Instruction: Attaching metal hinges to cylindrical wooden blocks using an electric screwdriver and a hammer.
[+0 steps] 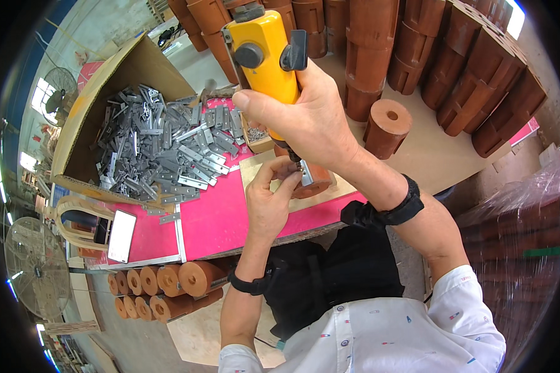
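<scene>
My right hand (320,121) is wrapped around a yellow power screwdriver (270,74) with black knobs, its bit pointing down. Below it, a reddish-brown cylinder (319,179) lies on a light board, with a small metal bracket (306,175) against its side. My left hand (269,196) pinches with thumb and forefinger right at the bit, beside the bracket. Whatever sits between those fingertips is too small and covered to name. A small box of screws (258,138) stands just behind, partly hidden by my right hand.
Left, an open cardboard box (74,146) spills many metal brackets (168,146) onto the pink tabletop (214,214). Brown cylinders stand stacked (370,56) at the back and right; one short cylinder (387,127) stands apart. More cylinders (199,280) lie below the table. A phone (122,236) leans at left.
</scene>
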{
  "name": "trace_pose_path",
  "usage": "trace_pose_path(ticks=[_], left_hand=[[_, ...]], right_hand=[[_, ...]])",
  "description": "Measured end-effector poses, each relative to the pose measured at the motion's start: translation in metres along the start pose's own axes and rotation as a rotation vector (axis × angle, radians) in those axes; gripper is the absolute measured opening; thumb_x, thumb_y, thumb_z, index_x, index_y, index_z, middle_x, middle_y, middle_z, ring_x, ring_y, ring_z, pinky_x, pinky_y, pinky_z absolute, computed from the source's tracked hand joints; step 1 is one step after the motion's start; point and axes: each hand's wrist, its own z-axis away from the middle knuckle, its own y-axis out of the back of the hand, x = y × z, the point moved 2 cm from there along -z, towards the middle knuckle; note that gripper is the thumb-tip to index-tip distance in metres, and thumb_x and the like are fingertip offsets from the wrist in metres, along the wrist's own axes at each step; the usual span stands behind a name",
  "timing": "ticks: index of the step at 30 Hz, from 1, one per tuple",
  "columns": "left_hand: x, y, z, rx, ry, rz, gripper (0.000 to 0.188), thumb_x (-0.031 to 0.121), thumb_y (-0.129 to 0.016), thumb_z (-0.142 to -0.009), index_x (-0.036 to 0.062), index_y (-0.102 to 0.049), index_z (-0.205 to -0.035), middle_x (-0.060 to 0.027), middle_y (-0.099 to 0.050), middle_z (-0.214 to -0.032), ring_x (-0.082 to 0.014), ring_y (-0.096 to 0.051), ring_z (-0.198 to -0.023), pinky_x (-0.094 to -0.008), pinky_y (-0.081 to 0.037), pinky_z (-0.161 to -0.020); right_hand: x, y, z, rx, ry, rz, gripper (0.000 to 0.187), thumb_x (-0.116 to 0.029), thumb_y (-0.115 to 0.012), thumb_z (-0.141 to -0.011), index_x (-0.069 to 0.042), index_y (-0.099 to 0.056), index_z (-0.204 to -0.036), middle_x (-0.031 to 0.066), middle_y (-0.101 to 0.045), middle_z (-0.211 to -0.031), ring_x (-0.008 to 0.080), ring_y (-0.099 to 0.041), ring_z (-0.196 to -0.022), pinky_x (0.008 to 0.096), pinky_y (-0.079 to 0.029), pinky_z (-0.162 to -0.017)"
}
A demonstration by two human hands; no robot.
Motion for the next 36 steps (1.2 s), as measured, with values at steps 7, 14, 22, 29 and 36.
trace_pose_path(ticks=[7, 14, 22, 29, 36], left_hand=[[0.0, -0.001, 0.0, 0.006, -0.008, 0.004, 0.023, -0.002, -0.067, -0.085, -0.0005, -0.063, -0.108, -0.0059, -0.068, -0.093, -0.011, -0.061, -0.086, -0.0269, -0.052, -0.077], [0.0, 0.0, -0.002, 0.035, -0.056, -0.134, 0.025, -0.002, -0.069, -0.082, 0.0001, -0.064, -0.107, -0.0075, -0.07, -0.093, -0.0132, -0.063, -0.085, -0.0288, -0.052, -0.078], [0.006, -0.002, -0.001, 0.021, -0.017, -0.149, 0.028, -0.002, -0.07, -0.08, 0.0011, -0.065, -0.108, -0.0076, -0.069, -0.094, -0.0148, -0.064, -0.086, -0.0293, -0.051, -0.079], [0.008, -0.001, 0.0, 0.019, -0.022, -0.195, 0.028, -0.002, -0.069, -0.081, 0.001, -0.065, -0.108, -0.009, -0.068, -0.095, -0.016, -0.065, -0.087, -0.03, -0.051, -0.079], [0.014, -0.002, -0.001, 0.008, -0.018, -0.247, 0.027, -0.001, -0.068, -0.082, 0.0007, -0.065, -0.108, -0.0097, -0.068, -0.094, -0.0163, -0.065, -0.085, -0.03, -0.051, -0.077]], right_hand=[[0.0, -0.001, 0.003, 0.03, 0.042, 0.061, 0.044, -0.023, -0.076, -0.077, -0.001, -0.055, -0.108, 0.0096, -0.066, -0.088, 0.0191, -0.064, -0.079, 0.032, -0.051, -0.074], [0.002, -0.001, 0.003, 0.046, 0.071, 0.093, 0.042, -0.024, -0.076, -0.077, -0.001, -0.055, -0.105, 0.0096, -0.065, -0.085, 0.0192, -0.064, -0.076, 0.0326, -0.052, -0.071], [0.005, 0.001, 0.005, 0.059, 0.104, 0.139, 0.041, -0.023, -0.075, -0.078, -0.001, -0.055, -0.106, 0.0098, -0.065, -0.084, 0.0187, -0.064, -0.075, 0.0325, -0.052, -0.071], [0.005, 0.0, 0.005, 0.05, 0.126, 0.149, 0.042, -0.022, -0.075, -0.079, 0.0, -0.054, -0.107, 0.009, -0.064, -0.083, 0.018, -0.064, -0.074, 0.0317, -0.052, -0.069], [0.006, 0.001, 0.007, 0.035, 0.112, 0.196, 0.042, -0.023, -0.074, -0.078, 0.0, -0.052, -0.106, 0.0114, -0.064, -0.083, 0.0212, -0.064, -0.074, 0.0341, -0.052, -0.07]])
